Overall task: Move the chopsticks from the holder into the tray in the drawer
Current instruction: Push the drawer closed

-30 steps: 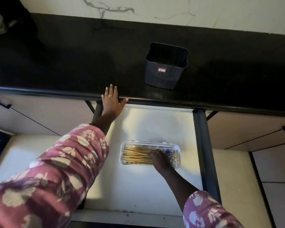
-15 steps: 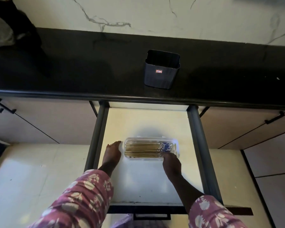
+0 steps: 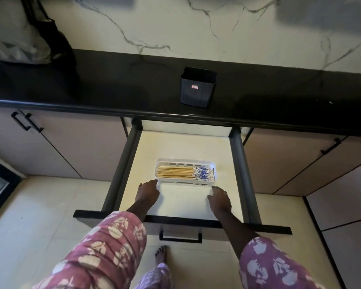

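— Where are the chopsticks (image 3: pixel 180 174)?
— Lying in the white tray (image 3: pixel 214 172) in the open drawer (image 3: pixel 133 163); the holder (image 3: pixel 198 87) stands far on the counter (image 3: pixel 92 86).
— The hands?
— Left hand (image 3: pixel 147 191) and right hand (image 3: pixel 219 198) hold nothing, fingers loose, apparently touching the tray's near corners.

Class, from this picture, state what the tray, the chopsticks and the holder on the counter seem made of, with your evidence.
White rectangular tray: likely translucent plastic, with slotted walls. Tan chopsticks with blue-patterned ends: probably bamboo or wood, pale matte shafts. Dark square holder: seemingly ribbed matte plastic, though unsure.
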Action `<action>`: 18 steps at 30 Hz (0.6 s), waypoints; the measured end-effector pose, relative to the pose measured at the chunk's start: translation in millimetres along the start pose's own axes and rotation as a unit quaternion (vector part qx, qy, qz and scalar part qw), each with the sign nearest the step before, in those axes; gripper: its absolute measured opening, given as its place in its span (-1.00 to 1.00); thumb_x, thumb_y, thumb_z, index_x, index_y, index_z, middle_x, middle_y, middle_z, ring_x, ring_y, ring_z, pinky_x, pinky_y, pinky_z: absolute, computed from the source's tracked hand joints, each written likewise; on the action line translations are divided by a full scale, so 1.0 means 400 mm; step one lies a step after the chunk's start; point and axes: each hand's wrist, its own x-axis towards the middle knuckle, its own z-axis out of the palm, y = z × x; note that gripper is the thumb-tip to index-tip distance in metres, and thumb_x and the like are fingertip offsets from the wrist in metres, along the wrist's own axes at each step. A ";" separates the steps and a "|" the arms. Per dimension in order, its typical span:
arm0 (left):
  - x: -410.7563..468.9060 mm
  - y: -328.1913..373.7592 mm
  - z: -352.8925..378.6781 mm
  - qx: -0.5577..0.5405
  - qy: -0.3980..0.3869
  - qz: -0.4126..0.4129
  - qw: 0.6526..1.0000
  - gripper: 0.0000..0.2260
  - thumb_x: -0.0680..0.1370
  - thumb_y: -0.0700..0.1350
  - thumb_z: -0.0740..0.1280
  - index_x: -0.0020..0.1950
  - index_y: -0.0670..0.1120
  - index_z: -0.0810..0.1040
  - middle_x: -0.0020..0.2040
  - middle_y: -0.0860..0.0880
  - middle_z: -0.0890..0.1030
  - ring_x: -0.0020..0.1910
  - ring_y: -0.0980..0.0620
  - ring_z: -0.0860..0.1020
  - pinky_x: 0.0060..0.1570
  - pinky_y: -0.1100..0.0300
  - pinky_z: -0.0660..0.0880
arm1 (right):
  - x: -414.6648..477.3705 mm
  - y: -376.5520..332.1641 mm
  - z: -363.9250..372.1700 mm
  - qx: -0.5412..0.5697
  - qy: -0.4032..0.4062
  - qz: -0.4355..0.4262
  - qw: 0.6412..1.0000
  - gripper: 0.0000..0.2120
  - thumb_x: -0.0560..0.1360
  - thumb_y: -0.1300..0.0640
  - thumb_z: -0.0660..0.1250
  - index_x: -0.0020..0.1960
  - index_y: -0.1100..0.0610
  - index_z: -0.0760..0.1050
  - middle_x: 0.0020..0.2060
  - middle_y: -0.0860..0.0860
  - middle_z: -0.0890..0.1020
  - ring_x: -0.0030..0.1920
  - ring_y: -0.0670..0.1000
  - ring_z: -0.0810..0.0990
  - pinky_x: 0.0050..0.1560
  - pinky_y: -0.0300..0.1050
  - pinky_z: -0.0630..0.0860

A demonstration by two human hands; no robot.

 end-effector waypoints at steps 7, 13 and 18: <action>0.029 0.008 -0.025 -0.072 -0.013 -0.085 0.994 -0.67 0.60 -0.26 0.07 0.35 -0.28 0.34 0.32 -0.28 0.45 0.30 -0.24 0.43 0.22 0.07 0.39 | 0.067 -0.020 -0.034 0.138 -0.020 0.082 0.987 -0.61 0.56 0.14 0.24 0.31 0.33 0.33 0.30 0.26 0.46 0.31 0.24 0.43 0.20 -0.01 0.43; 0.119 0.022 -0.026 -0.132 -0.060 -0.125 0.981 -0.69 0.62 -0.25 0.04 0.32 -0.36 0.29 0.34 -0.32 0.41 0.31 -0.27 0.40 0.22 0.05 0.35 | 0.129 -0.039 -0.023 0.288 -0.063 0.175 0.940 -0.47 0.62 0.07 0.13 0.49 0.26 0.08 0.46 0.20 0.28 0.42 0.23 0.30 0.35 0.01 0.32; 0.138 0.013 -0.011 -0.169 -0.102 -0.123 0.973 -0.69 0.63 -0.16 0.09 0.29 -0.32 0.35 0.27 -0.31 0.46 0.27 -0.30 0.43 0.24 -0.05 0.40 | 0.147 -0.038 0.011 0.345 -0.074 0.204 0.913 -0.61 0.60 0.17 0.13 0.39 0.30 0.30 0.15 0.21 0.51 0.09 0.13 0.46 0.01 -0.14 0.33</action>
